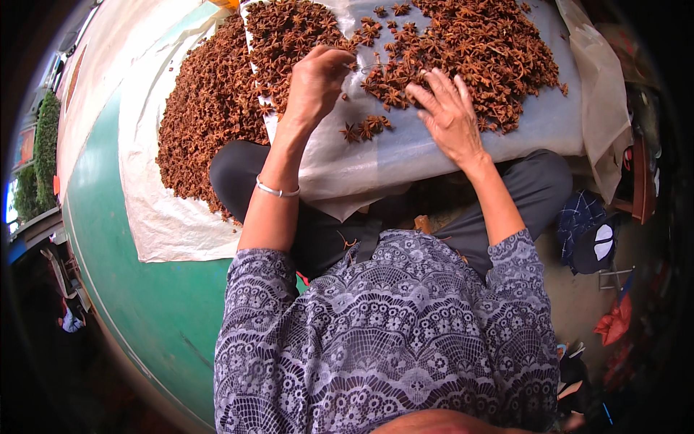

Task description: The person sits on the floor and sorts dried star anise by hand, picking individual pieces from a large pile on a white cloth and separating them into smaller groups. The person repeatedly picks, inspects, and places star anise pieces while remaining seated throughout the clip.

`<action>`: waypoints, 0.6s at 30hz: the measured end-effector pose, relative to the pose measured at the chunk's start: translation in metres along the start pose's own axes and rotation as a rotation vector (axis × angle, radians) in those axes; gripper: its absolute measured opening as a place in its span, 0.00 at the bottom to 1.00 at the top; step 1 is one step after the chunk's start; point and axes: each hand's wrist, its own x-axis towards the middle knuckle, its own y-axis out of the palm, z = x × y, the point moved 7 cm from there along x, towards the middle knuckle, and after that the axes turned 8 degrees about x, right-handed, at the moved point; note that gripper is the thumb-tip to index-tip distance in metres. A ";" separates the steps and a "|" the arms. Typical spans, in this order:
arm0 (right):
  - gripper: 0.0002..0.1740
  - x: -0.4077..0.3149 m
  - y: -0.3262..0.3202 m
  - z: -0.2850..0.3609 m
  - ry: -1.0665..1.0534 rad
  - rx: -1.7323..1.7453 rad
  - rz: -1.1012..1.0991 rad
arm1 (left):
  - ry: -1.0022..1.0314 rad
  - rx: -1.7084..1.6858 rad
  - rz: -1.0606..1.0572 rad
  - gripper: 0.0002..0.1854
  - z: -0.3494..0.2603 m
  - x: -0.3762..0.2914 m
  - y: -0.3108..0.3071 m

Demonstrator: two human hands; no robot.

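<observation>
My left hand (321, 81), with a silver bangle on its wrist, is above the plastic sheet (347, 173) beside a heap of star anise (293, 38). Its thumb and fingers are bent together; a thin dark strand (374, 66) shows near the fingertips, but whether they hold it is unclear. Fingers spread and slightly blurred, my right hand (450, 116) rests at the near edge of a larger star anise heap (488, 54), with nothing visible in its grasp. A small cluster of star anise (367, 128) lies on the sheet between my hands.
Left of the sheet, a broad pile of star anise (211, 114) spreads over a white tarp (162, 233) on the green floor (146, 304). My bent knees flank the work surface. At right are a dark cap (593, 249) and a red plastic bag (615, 321).
</observation>
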 end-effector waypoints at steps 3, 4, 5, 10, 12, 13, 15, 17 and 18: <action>0.25 0.016 -0.002 -0.010 -0.024 -0.083 -0.026 | 0.117 0.324 0.083 0.11 -0.007 0.012 0.027; 0.24 0.020 -0.001 -0.011 -0.014 -0.091 -0.020 | 0.075 0.445 0.083 0.11 -0.010 0.016 0.036; 0.23 0.023 -0.002 -0.010 -0.004 -0.099 -0.013 | 0.032 0.566 0.082 0.12 -0.012 0.020 0.043; 0.12 0.058 -0.033 -0.002 -0.070 0.013 -0.288 | 0.169 0.680 -0.006 0.07 -0.020 0.017 0.054; 0.09 0.079 -0.027 -0.012 0.012 -0.019 -0.203 | 0.087 0.711 0.008 0.08 -0.007 0.021 0.047; 0.08 0.087 -0.020 -0.020 0.078 -0.057 -0.126 | 0.052 0.722 0.021 0.09 -0.010 0.023 0.042; 0.10 0.105 0.004 -0.028 0.128 -0.151 0.003 | 0.158 0.714 -0.183 0.10 -0.009 0.023 0.012; 0.10 0.119 0.020 -0.024 0.191 -0.224 0.111 | -0.069 0.027 0.021 0.08 -0.019 0.019 -0.006; 0.13 0.124 0.036 -0.026 0.096 -0.274 0.069 | -0.151 -0.291 0.286 0.08 -0.023 0.009 -0.003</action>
